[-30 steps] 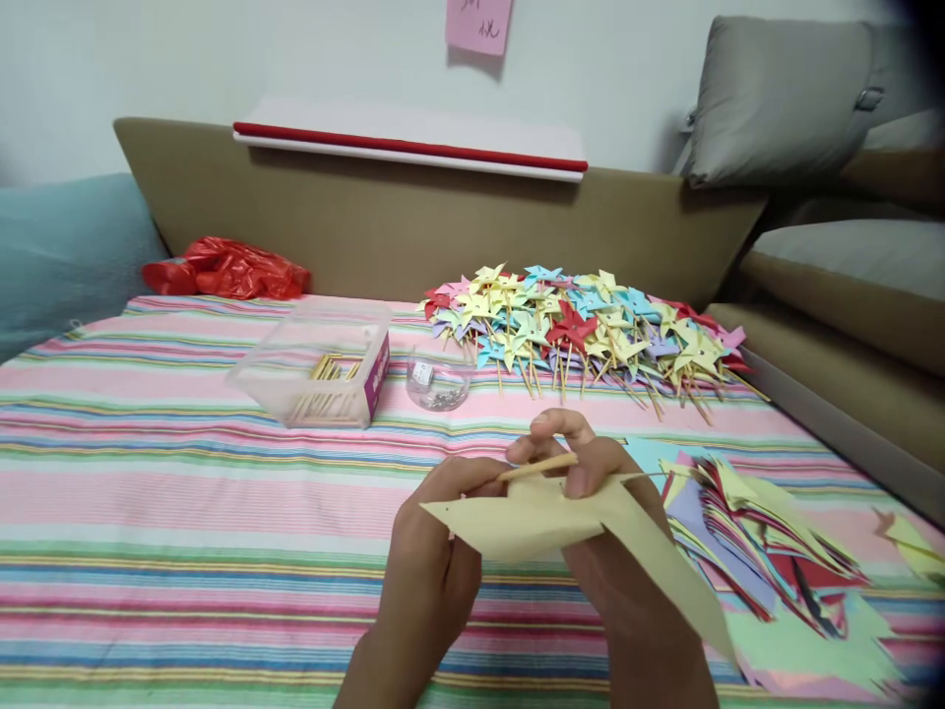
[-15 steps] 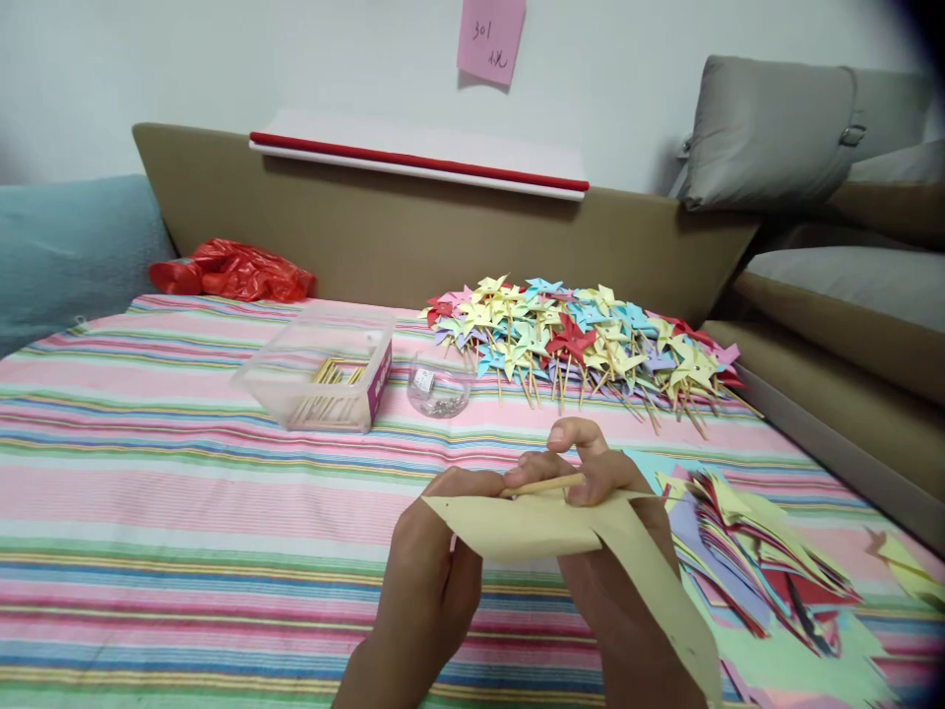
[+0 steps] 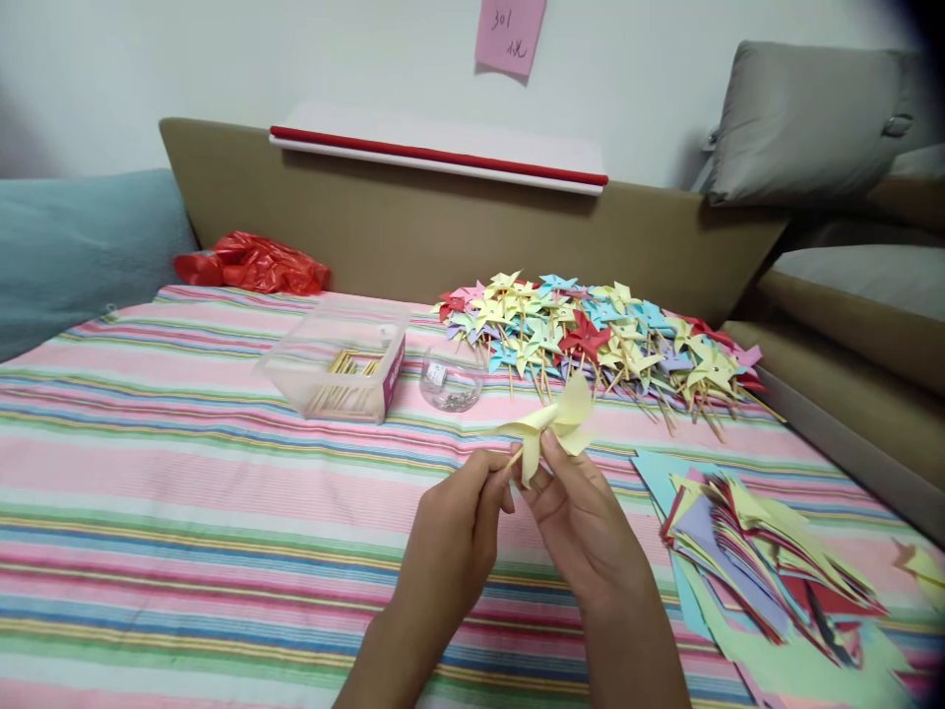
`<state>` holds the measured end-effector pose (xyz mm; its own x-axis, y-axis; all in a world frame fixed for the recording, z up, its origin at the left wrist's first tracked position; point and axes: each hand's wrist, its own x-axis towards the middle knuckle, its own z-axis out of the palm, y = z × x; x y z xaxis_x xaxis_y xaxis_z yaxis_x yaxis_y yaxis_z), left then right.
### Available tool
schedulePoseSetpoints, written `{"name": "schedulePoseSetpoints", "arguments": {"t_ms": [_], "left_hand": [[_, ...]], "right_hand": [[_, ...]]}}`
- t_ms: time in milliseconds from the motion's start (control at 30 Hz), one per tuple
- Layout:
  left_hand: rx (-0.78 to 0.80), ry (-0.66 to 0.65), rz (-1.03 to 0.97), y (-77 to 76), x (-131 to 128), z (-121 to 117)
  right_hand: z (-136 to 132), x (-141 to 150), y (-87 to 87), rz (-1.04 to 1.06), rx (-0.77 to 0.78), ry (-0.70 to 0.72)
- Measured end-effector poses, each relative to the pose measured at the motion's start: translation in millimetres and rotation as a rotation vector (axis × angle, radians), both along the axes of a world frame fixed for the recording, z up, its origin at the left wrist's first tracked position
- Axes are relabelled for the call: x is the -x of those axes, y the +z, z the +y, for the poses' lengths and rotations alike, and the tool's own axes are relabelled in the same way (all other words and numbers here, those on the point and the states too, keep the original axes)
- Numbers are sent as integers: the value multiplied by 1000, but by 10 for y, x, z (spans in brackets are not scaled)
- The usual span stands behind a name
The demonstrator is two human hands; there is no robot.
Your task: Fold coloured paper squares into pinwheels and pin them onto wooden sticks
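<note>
Striped pink, green and blue cloth spreads beneath the work. Over it, the left hand pinches a slim pale wooden stick, while the right hand holds a pale-yellow paper pinwheel at the stick's end, thumb near its centre. Its thin blades could crease if that thumb presses too hard, and the head could work loose if the two grips twist against each other. At right lies a loose stack of multicoloured cut paper. Farther off, a clear round plastic dish holds small metallic pieces and a white tag, too small to read; beside it, a translucent rectangular plastic box contains sticks, lettering on its purple label illegible. Beyond lies a heap of multicoloured paper pinwheels; on the white wall, a pink paper note reads "301" above an unclear character.
</note>
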<state>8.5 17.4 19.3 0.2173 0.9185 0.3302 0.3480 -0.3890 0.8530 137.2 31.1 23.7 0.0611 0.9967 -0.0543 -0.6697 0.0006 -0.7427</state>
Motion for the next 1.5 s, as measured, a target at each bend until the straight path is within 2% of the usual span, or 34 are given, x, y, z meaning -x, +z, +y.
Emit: {"name": "schedulePoseSetpoints", "arguments": {"t_ms": [100, 300, 467, 533, 600, 700, 767, 833, 1000, 1100, 1167, 1267, 1333, 1400, 1500], "left_hand": [[66, -7, 16, -31, -12, 16], [166, -14, -46, -41, -1, 14], [340, 12, -352, -62, -6, 60], [359, 54, -446, -62, -2, 90], [347, 101, -514, -58, 12, 113], [362, 172, -610, -53, 42, 127], [422, 200, -663, -53, 57, 126], [486, 201, -699, -54, 65, 125], [547, 181, -685, -81, 75, 162], [474, 146, -594, -116, 75, 200], [428, 96, -524, -139, 71, 213], [468, -29, -466, -157, 65, 203], [502, -81, -454, -156, 70, 186], [513, -99, -456, -151, 84, 171], [526, -92, -455, -146, 111, 167]], "right_hand": [[41, 37, -99, 68, 97, -18], [51, 112, -146, 37, 125, -90], [45, 121, -115, -42, 213, -205], [45, 99, -129, -172, 248, -249], [36, 86, -150, -403, 240, -183], [-11, 121, -165, -685, 134, 113], [-52, 180, -157, -741, 27, 297], [-81, 246, -145, -744, -60, 373], [-82, 313, -154, -757, -129, 335], [-63, 229, -177, -734, -111, 272], [-41, 81, -168, -706, -77, 172], [60, -308, -52, -730, -23, -73], [223, -649, 119, -787, 1, -222], [499, -995, 361, -810, 15, -315], [1090, -1413, 786, -862, 54, -413]]}}
